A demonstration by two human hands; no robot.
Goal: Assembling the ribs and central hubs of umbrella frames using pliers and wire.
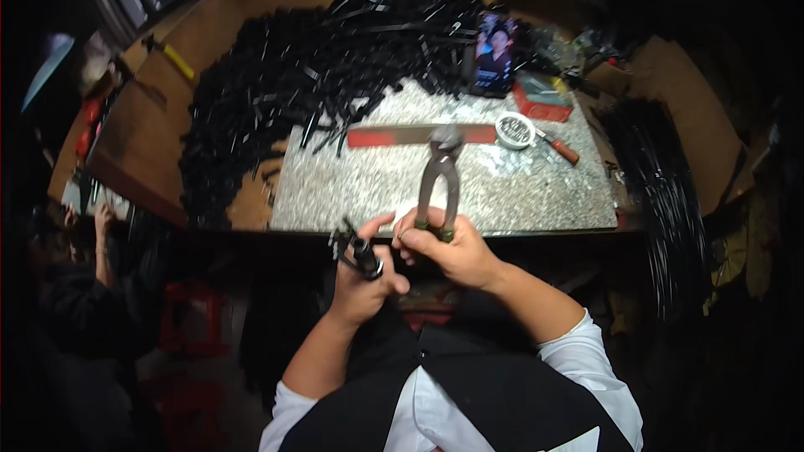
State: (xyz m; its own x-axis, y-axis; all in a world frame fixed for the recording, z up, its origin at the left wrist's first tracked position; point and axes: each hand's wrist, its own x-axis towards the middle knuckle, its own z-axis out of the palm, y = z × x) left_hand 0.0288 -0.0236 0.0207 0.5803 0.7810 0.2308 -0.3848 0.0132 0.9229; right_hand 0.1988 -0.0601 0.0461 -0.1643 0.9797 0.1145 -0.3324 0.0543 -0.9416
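The bench [151,130] was a wooden top carrying a speckled stone slab [469,184], set in a dim workshop with a barred window at the far left. A large heap of black strips [310,67] covered the bench's far left portion and spilled onto the slab's edge. On the slab lay a red-ended flat bar [419,135], a round tin [513,130], a red-handled tool [559,148], a red box [543,100] and an upright phone [495,54].

The pincers [441,169] stood upright over the slab's near edge, head uppermost, handles in the right hand [448,249], whose grip was closed around both handles. The small black part [360,253] sat just left of the pincers, near but apart from them. The left hand [364,280] held it in a closed grip, thumb raised (the part's exact shape could not be told).

Another person's hand [103,219] showed at far left.
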